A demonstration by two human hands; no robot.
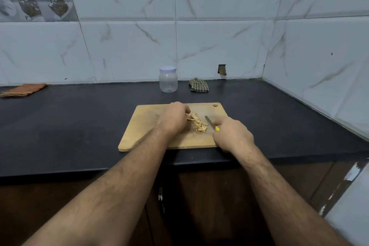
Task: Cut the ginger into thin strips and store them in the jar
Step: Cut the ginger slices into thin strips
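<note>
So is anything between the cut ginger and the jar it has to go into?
Only the lid, which is on the jar. The counter between the ginger strips on the cutting board and the jar shows nothing else in the way.

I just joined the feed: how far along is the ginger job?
Partly done: a small pile of cut strips lies on the cutting board. In hand: the left hand holds the uncut ginger piece, and the right hand grips the knife beside it. Left: finish slicing, then fill the jar, which stands behind the board, lid on, apparently empty.
</note>
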